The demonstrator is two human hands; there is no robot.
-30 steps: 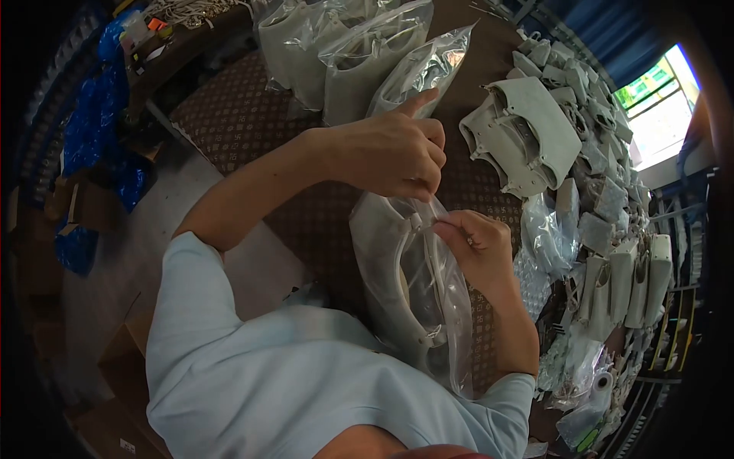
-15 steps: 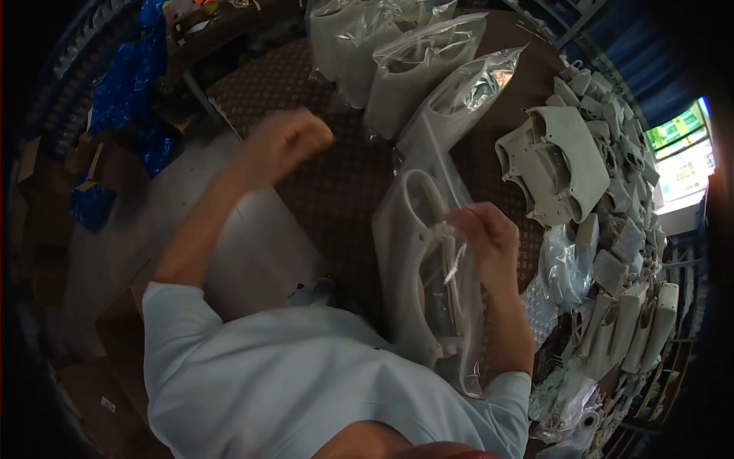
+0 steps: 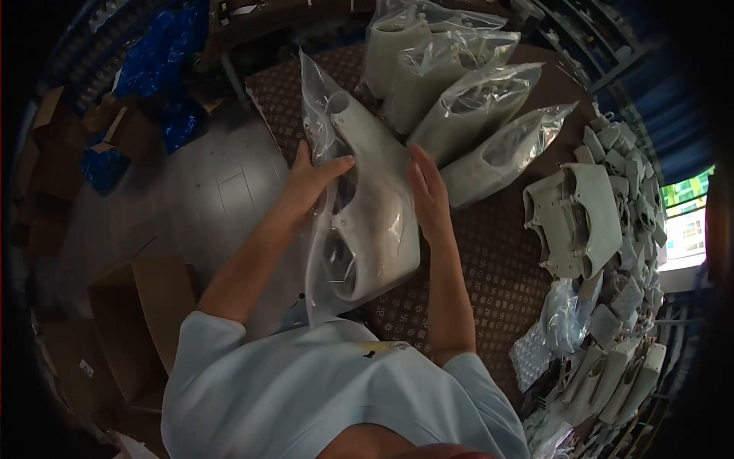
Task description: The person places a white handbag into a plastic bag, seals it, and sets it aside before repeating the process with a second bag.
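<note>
An off-white handbag [image 3: 382, 206] inside a clear plastic bag [image 3: 317, 99] stands tilted in front of me, its oval openings toward the left. At its left edge, my left hand [image 3: 310, 182] grips the bag through the plastic, thumb over the near side. Along the opposite side my right hand [image 3: 430, 195] lies with its fingers straight and together, against or very close to the plastic. Just beyond it is a wrapped handbag [image 3: 489, 164], the nearest of several in a row on the brown patterned cloth [image 3: 474, 260].
An unwrapped off-white handbag [image 3: 585, 222] lies to the right, beside a long heap of off-white pieces [image 3: 631, 191]. Bubble wrap [image 3: 533, 356] is at the right edge. An open cardboard box [image 3: 164, 306] and blue plastic sheeting [image 3: 164, 61] are on the left.
The wrapped handbag has moved left and turned, its openings now facing left. My left hand has come down onto it; my right hand has gone from a closed grip to straight fingers.
</note>
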